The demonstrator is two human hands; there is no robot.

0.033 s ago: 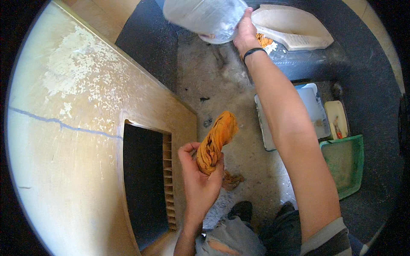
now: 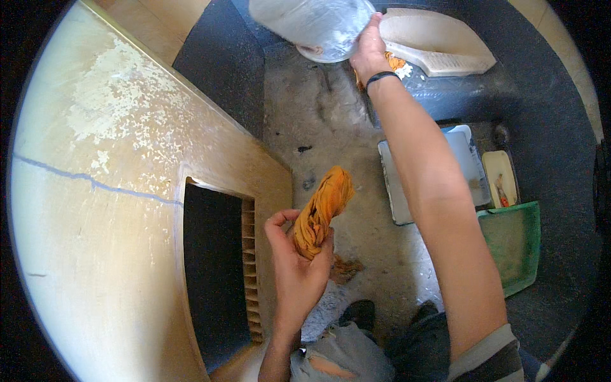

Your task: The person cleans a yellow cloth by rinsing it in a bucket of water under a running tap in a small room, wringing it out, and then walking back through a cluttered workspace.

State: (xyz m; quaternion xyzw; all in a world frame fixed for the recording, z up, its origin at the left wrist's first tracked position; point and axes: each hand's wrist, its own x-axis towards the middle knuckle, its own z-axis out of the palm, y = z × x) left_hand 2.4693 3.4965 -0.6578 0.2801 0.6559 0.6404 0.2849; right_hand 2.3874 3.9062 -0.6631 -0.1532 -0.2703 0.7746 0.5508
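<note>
My left hand (image 2: 300, 270) is closed round the lower end of a twisted orange cloth (image 2: 324, 207), whose rolled upper end points up and to the right. At the top, my right arm reaches far out, with a dark band on its wrist. My right hand (image 2: 370, 54) grips the right side of a cloudy, see-through plastic container (image 2: 312, 25). That container is tilted and partly cut off by the upper edge of the view. Its contents cannot be made out. Some of my right fingers are hidden behind it.
A large panel (image 2: 127, 191) with flaking paint and a rectangular opening stands at left. On the right are a white tray (image 2: 471, 159), a small cream tray (image 2: 499, 175) and a green tray (image 2: 519, 254). A white curved piece (image 2: 439, 41) lies on a dark ledge; brownish cloth (image 2: 345, 270) lies on the floor.
My right hand and the plastic container have shifted slightly to the right. The left hand and its orange cloth stay almost in place.
</note>
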